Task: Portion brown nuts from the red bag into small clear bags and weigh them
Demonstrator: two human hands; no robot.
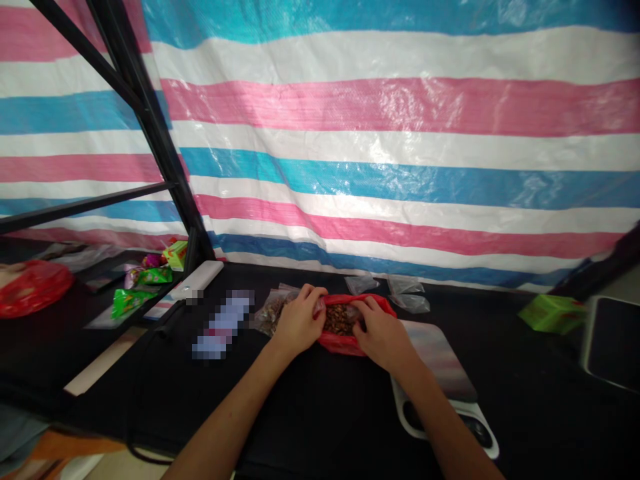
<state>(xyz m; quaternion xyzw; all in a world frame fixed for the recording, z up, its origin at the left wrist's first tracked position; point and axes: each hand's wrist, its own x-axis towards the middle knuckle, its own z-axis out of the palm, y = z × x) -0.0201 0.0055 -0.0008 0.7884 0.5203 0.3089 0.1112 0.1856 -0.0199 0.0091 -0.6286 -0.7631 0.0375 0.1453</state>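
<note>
A red plastic bag (345, 343) lies on the black table with its mouth spread wide, showing many small brown pieces (340, 319) whose kind I cannot make out. My left hand (300, 321) is closed on the bag's left rim, thumb and fingers pinched together. At the right side of the mouth, my right hand (384, 337) has its fingers curled over the edge, the tips against the plastic and close to the pieces. Just left of my left hand is a clear plastic bag (270, 312) with similar brown bits inside. A flat kitchen scale (445, 360) sits partly under my right forearm.
Small clear bags (407, 285) lie behind the red bag. Leftward are a blurred-out phone-like rectangle (225, 323), a white power strip (203, 279), a black cable (131, 380) and green packets (129, 303). A green box (550, 313) stands right. A striped sheet (400, 153) hangs behind.
</note>
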